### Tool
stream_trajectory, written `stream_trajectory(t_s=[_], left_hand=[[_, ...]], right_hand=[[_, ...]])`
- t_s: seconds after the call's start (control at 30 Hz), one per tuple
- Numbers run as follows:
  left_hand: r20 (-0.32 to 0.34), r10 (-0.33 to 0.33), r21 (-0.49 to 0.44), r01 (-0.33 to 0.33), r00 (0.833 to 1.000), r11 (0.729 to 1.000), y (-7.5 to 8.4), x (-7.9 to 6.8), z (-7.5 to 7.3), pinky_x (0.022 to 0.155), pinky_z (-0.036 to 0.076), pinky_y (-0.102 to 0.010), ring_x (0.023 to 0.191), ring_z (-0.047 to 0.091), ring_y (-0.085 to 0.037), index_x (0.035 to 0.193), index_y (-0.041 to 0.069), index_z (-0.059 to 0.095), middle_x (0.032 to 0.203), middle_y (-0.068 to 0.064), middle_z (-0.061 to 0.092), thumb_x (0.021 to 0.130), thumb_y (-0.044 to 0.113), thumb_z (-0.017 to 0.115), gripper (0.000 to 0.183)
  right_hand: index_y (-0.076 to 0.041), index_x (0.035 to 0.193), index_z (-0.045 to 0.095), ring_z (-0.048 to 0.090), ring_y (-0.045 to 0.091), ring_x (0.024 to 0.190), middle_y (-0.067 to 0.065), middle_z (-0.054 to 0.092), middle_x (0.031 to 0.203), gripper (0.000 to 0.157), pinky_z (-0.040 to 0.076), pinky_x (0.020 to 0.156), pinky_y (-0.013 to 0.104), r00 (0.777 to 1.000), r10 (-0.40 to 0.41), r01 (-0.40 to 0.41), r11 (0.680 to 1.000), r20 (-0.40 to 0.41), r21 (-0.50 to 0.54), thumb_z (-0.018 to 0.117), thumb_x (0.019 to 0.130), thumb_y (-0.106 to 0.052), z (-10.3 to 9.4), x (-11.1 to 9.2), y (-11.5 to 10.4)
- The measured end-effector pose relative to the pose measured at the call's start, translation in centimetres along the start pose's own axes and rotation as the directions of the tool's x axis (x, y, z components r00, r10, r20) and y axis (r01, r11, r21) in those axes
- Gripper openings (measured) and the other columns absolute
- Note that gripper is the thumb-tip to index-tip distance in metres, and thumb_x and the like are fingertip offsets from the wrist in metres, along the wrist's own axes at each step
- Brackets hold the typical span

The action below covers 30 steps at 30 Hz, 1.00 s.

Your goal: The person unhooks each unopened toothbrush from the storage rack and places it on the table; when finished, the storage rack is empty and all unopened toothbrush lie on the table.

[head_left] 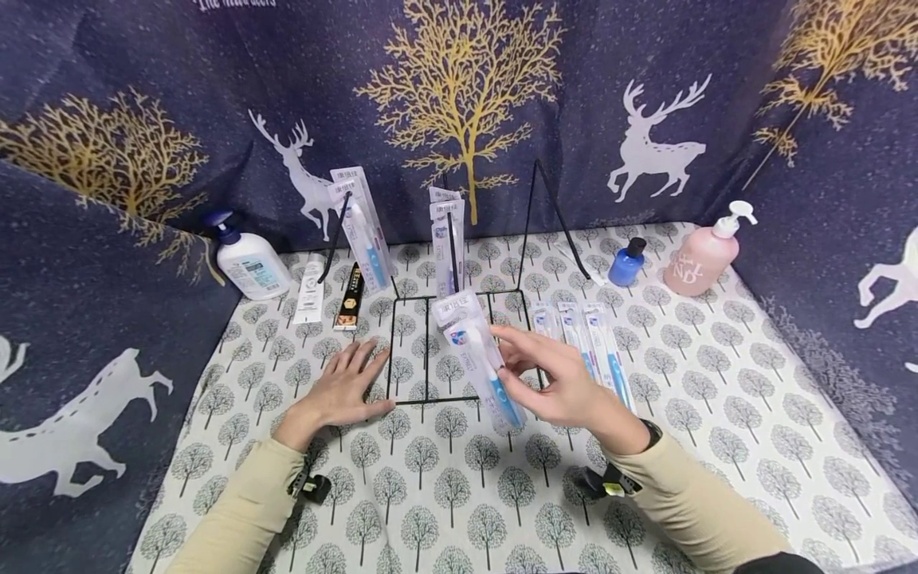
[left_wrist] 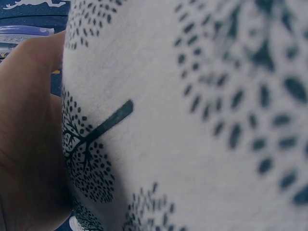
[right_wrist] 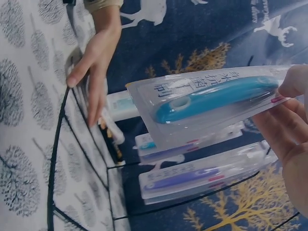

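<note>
My right hand [head_left: 555, 379] pinches a packaged toothbrush [head_left: 482, 363] with a blue handle between thumb and fingers, holding it tilted above the front of a black wire rack [head_left: 426, 351]. In the right wrist view, the clear pack [right_wrist: 144, 91] shows the handle close up. My left hand [head_left: 347, 387] rests on the tablecloth with fingers spread, at the rack's left side. Toothbrush packs [head_left: 366, 235] hang on the rack's left arm, and more packs [head_left: 440, 247] hang on its middle arm. Beside my right hand, several toothbrush packs [head_left: 613, 359] lie on the table, partly hidden by it.
At the back left stand a white pump bottle [head_left: 254, 267], a white tube [head_left: 310, 291] and a black tube [head_left: 349, 299]. A blue bottle [head_left: 626, 263] and a pink pump bottle [head_left: 701, 259] stand at the back right. The rack's right arm [head_left: 555, 207] juts forward.
</note>
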State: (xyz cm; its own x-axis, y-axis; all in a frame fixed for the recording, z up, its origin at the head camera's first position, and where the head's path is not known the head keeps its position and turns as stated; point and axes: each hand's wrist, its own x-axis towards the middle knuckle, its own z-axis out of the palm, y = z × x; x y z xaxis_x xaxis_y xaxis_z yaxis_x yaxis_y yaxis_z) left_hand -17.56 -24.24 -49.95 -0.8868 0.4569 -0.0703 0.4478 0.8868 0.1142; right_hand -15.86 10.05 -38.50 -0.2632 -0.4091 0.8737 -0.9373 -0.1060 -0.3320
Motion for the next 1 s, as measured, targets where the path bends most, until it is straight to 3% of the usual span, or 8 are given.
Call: stream_trajectory(t_s=[0.13,0.33,0.53,0.77,1.0], left_hand=[[0.002,0.001,-0.014,-0.001,1.0,1.0,0.1,-0.1,0.1,0.107,0.015,-0.062,0.137,0.011,-0.04,0.147,0.016,0.018,0.154,-0.011,0.007,0.08,0.069,0.044,0.089],[0.004,-0.01,-0.027,0.01,1.0,1.0,0.2,-0.1,0.1,0.108,0.014,-0.062,0.138,0.009,-0.038,0.147,0.017,0.018,0.154,-0.009,0.006,0.08,0.07,0.044,0.089],[0.005,-0.007,-0.019,0.007,1.0,1.0,0.0,0.0,0.1,0.107,0.013,-0.064,0.138,0.01,-0.04,0.147,0.016,0.018,0.154,-0.01,0.006,0.08,0.07,0.044,0.09],[0.004,-0.011,-0.023,0.011,1.0,1.0,-0.1,0.0,0.0,0.107,0.014,-0.063,0.138,0.01,-0.04,0.147,0.017,0.018,0.154,-0.01,0.006,0.08,0.07,0.044,0.09],[0.007,-0.014,-0.023,0.014,1.0,1.0,-0.1,0.0,0.2,0.107,0.014,-0.063,0.137,0.011,-0.041,0.147,0.016,0.018,0.154,-0.01,0.007,0.079,0.07,0.045,0.09]], right_hand=[[0.014,0.126,0.044,0.064,0.021,0.063,0.022,0.063,0.081,0.049,0.055,0.059,0.018,0.999,-0.047,0.047,0.999,-0.013,0.012,0.059,0.08,0.004,-1.2,0.5,-1.4],[0.023,0.121,0.04,0.064,0.022,0.068,0.028,0.062,0.091,0.047,0.054,0.054,0.019,0.986,-0.139,0.15,0.981,-0.09,0.124,0.056,0.078,0.014,-3.6,1.6,-3.0],[0.027,0.117,0.039,0.067,0.023,0.077,0.03,0.064,0.087,0.048,0.054,0.053,0.022,0.971,-0.12,0.161,0.967,-0.209,0.195,0.061,0.077,0.011,-6.3,2.1,-3.9],[0.027,0.117,0.04,0.066,0.025,0.077,0.03,0.065,0.087,0.053,0.056,0.062,0.023,0.938,0.071,0.016,0.969,-0.339,0.246,0.064,0.071,0.017,-9.2,0.4,-4.1],[0.027,0.119,0.039,0.065,0.025,0.078,0.028,0.064,0.09,0.055,0.055,0.062,0.022,0.902,0.219,-0.112,0.951,-0.371,0.289,0.06,0.068,0.024,-11.9,-1.2,-3.2]])
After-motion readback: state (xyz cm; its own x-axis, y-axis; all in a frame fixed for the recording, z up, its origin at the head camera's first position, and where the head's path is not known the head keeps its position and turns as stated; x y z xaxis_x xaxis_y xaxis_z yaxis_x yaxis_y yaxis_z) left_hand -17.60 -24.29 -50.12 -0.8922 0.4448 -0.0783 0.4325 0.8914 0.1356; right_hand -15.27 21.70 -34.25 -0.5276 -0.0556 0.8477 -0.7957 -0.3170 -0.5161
